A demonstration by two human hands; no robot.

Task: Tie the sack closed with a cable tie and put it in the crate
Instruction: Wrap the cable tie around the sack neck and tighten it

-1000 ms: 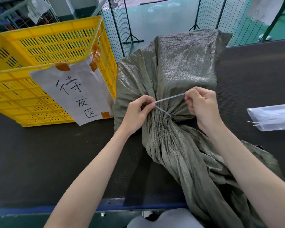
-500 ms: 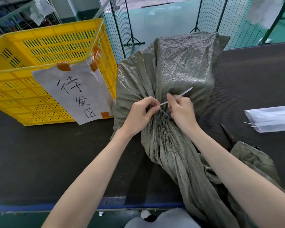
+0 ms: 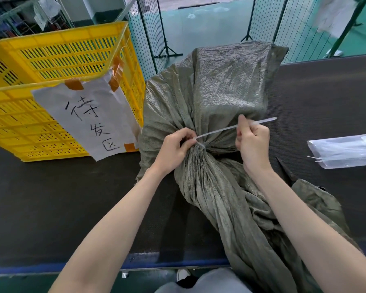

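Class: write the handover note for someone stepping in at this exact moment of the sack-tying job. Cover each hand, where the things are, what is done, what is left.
Left hand: pinching the cable tie at its head on the gathered neck of the green woven sack.
Right hand: gripping the tie's free tail, drawn out to the right.
Sack lies on the dark table; yellow crate stands to its left.
Done: tie looped and threaded.
Left: cinch fully, put the sack in the crate.

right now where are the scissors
In the head view the scissors lie on the dark table, just right of the right hand, between the sack and the clear plastic bag.
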